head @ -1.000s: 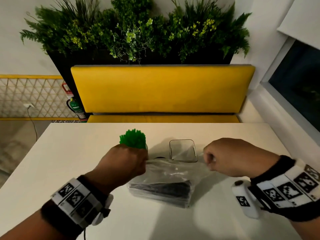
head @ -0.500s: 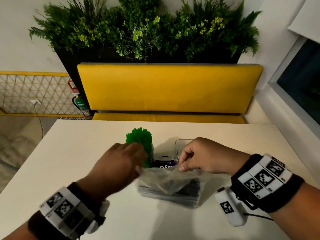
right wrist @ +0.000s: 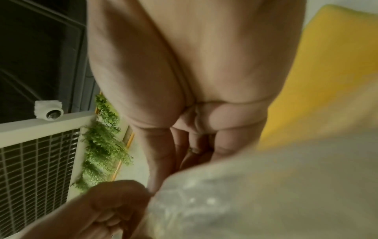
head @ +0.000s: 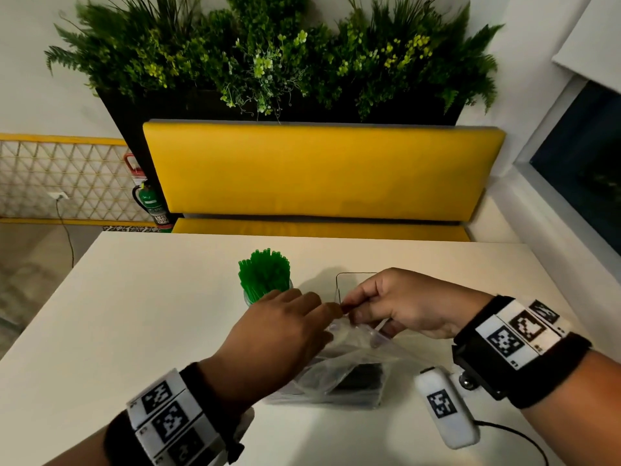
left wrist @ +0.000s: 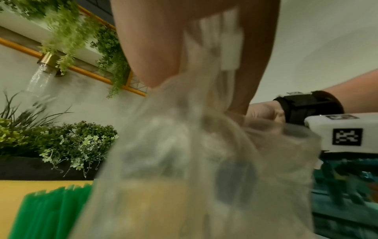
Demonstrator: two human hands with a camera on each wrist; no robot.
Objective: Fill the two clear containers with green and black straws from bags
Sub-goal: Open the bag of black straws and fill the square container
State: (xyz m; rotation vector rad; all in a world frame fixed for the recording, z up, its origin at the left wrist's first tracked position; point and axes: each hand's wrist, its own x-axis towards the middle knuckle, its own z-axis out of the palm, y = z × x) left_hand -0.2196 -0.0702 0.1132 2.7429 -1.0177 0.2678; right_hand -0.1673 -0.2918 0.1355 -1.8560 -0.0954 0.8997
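At frame centre, green plastic straws fill one container; both my hands pinch the clear plastic bag of black straws; second clear container awaits.

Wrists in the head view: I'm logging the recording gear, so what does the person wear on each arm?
Both forearms are bare, with no sleeves. The left wrist has a black band carrying white tiles printed with black square-pattern markers. The right wrist has a matching band, plus a white rounded camera pod bearing one marker, with a thin black cable trailing from it.

Yellow bench – planter greenery above; fire extinguisher left.
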